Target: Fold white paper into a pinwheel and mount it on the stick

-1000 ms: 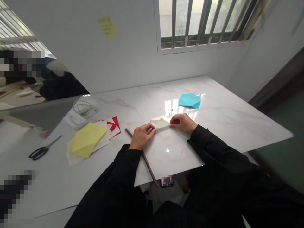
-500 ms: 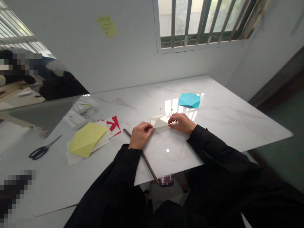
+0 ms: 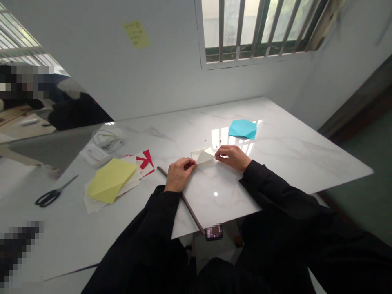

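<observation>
head view: your left hand (image 3: pixel 180 172) pinches the left end of a folded cream paper (image 3: pixel 204 157) between thumb and fingers; your right hand (image 3: pixel 234 158) pinches its right end. the paper sits between your hands, at the marbled tabletop (image 3: pixel 290 147); full contact cannot be told. one thin brown strip (image 3: pixel 192 210) runs under your left hand toward the near edge. folded blue paper (image 3: pixel 243 129) lies beyond your right hand. off left: creased yellow paper (image 3: pixel 113 179) over other sheets, black-handled scissors (image 3: pixel 50 197) beside it.
</observation>
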`<state>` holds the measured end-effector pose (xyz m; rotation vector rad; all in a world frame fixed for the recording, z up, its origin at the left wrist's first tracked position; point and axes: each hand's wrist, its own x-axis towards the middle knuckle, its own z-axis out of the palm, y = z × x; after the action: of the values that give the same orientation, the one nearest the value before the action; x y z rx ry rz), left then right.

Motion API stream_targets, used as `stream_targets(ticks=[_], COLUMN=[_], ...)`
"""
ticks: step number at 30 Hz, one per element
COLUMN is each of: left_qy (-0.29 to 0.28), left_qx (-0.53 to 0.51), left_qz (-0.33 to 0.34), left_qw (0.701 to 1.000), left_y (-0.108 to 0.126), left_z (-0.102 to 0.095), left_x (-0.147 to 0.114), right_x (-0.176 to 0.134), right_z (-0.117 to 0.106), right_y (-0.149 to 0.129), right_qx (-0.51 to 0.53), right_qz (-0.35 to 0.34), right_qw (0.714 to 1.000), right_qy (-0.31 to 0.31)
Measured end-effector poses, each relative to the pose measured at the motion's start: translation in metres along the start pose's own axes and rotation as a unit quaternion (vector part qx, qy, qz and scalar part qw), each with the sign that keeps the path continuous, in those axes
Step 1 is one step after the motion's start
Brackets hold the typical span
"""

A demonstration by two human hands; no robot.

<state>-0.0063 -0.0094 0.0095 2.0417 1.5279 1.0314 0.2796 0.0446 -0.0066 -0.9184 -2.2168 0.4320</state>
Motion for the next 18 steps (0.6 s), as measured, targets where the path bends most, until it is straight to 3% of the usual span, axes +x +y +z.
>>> stream_targets(ticks=[7, 18], left_qy=[0.004, -0.009], left_qx=[0.035, 0.069], left_qz=[0.003, 0.009], left_qw=[0.999, 0.998], left_y=[0.002, 0.000], left_z=[-0.002, -0.002], left_x=[0.000, 0.001], right_x=[0.000, -0.001], right_z=[0.002, 0.006], right_y=[-0.001, 0.011], right_qx=[-0.031, 0.033], right_qz=[-0.008, 0.058], right_qw=[0.999, 0.998], right_qy=[-0.016, -0.010])
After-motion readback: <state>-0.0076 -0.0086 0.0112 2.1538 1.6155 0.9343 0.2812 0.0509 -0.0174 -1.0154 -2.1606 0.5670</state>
